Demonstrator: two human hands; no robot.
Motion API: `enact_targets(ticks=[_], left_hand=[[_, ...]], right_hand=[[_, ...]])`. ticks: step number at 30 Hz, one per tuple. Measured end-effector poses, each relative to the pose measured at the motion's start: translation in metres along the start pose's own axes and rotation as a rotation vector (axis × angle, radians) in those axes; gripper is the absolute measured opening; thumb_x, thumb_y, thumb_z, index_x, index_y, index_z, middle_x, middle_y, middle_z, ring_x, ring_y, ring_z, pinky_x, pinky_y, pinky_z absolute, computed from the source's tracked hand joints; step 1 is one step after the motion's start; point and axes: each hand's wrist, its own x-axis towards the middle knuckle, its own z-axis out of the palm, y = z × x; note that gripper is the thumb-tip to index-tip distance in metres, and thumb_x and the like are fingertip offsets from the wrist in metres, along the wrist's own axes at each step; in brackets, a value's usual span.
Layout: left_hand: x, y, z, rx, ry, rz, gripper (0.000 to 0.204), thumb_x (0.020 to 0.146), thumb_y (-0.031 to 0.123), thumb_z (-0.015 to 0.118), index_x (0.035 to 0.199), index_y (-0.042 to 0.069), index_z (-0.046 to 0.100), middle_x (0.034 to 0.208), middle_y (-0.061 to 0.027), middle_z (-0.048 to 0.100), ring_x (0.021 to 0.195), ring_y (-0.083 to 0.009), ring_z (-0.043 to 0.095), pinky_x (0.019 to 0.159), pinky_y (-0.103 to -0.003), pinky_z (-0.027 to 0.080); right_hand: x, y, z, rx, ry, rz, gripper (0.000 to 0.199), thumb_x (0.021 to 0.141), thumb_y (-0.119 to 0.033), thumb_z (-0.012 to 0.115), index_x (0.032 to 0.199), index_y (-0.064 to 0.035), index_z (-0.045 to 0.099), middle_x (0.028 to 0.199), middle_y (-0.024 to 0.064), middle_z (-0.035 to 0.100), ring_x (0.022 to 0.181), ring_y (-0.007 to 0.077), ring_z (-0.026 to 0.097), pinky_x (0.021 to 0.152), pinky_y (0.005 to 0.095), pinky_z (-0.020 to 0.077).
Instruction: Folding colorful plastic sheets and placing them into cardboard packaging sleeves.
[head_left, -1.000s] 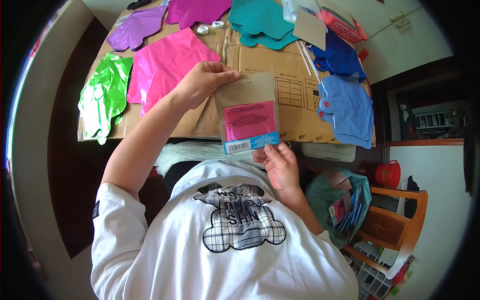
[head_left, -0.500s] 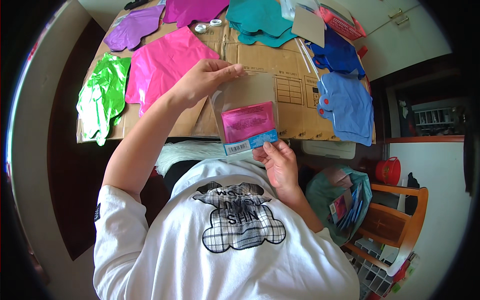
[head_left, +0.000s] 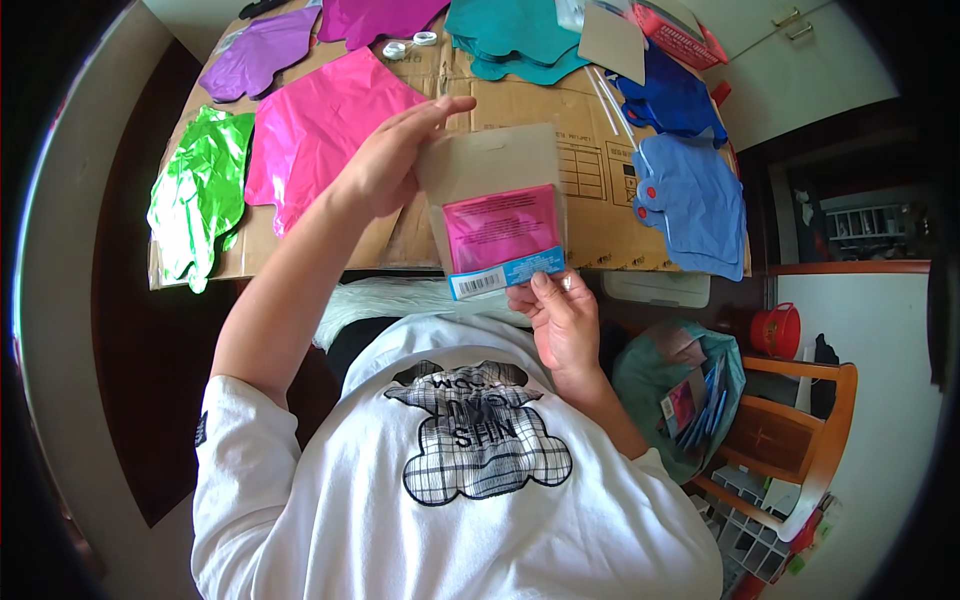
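A clear flat packet (head_left: 490,160) holds a folded pink foil piece, with a blue printed strip and a barcode along its lower edge. My right hand (head_left: 562,315) pinches its lower right corner between thumb and fingers, in front of my chest. At the packet's upper left edge is my left hand (head_left: 395,155), its fingers stretched out and not wrapped round it; the thumb is hidden. Beyond that hand a large pink foil sheet, like a flat balloon (head_left: 320,130), lies on the cardboard (head_left: 590,225). Left of it rests a shiny green one (head_left: 205,190).
Purple (head_left: 260,55), magenta (head_left: 375,20), teal (head_left: 515,40), dark blue (head_left: 675,105) and light blue (head_left: 695,205) flat foil pieces lie round the cardboard. Two white ribbon rolls (head_left: 396,49), white sticks (head_left: 606,100) and a red basket (head_left: 680,35) are farther back. A teal bag (head_left: 650,370) of packets stands by a wooden chair (head_left: 790,440).
My left fingers have come off the packet's top edge and straightened, the hand shifting slightly left. The packet has tilted a little, still held by my right hand.
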Motion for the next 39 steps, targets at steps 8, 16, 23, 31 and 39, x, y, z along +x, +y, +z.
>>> enact_targets(ticks=[8,16,23,31,39], left_hand=[[-0.057,-0.062,0.04,-0.155,0.013,0.071,0.033,0.091,0.01,0.063,0.121,-0.001,0.055,0.117,-0.0099,0.064,0.105,-0.0167,0.061,0.092,-0.033,0.049],[-0.064,-0.06,0.045,0.039,0.078,0.224,0.044,0.088,0.008,0.068,0.125,-0.001,0.045,0.116,-0.009,0.061,0.107,-0.0143,0.059,0.09,-0.03,0.049],[-0.092,-0.083,0.05,0.188,0.13,0.161,0.069,0.084,-0.009,0.064,0.139,-0.002,0.025,0.121,-0.0127,0.055,0.111,-0.0182,0.058,0.094,-0.032,0.049],[-0.092,-0.082,0.046,0.168,0.092,0.191,0.07,0.087,-0.011,0.059,0.144,-0.001,0.02,0.121,-0.0124,0.057,0.107,-0.0166,0.059,0.092,-0.03,0.049],[-0.095,-0.087,0.045,0.214,0.099,0.196,0.032,0.09,-0.004,0.06,0.12,-0.001,0.05,0.108,-0.0074,0.064,0.101,-0.012,0.061,0.09,-0.028,0.05]], right_hand=[[0.005,-0.005,0.015,0.12,-0.042,0.008,0.014,0.092,-0.009,0.062,0.105,-0.0032,0.059,0.098,0.0087,0.067,0.087,0.0184,0.066,0.079,0.0339,0.0534],[0.005,-0.008,0.024,0.078,-0.065,0.022,0.017,0.091,-0.009,0.064,0.106,-0.0028,0.059,0.1,0.0084,0.066,0.087,0.0179,0.065,0.082,0.0346,0.0527],[0.011,-0.001,0.02,0.037,-0.024,-0.042,0.014,0.092,-0.011,0.063,0.103,-0.004,0.061,0.097,0.0081,0.067,0.086,0.0175,0.065,0.081,0.0344,0.053],[0.011,-0.002,0.018,0.055,-0.047,0.031,0.013,0.094,-0.012,0.059,0.105,-0.006,0.061,0.097,0.0078,0.068,0.087,0.0179,0.066,0.08,0.0341,0.053],[0.007,-0.001,0.018,0.043,-0.034,0.006,0.015,0.093,-0.013,0.061,0.106,-0.0052,0.061,0.094,0.008,0.068,0.084,0.0169,0.066,0.079,0.0326,0.053]])
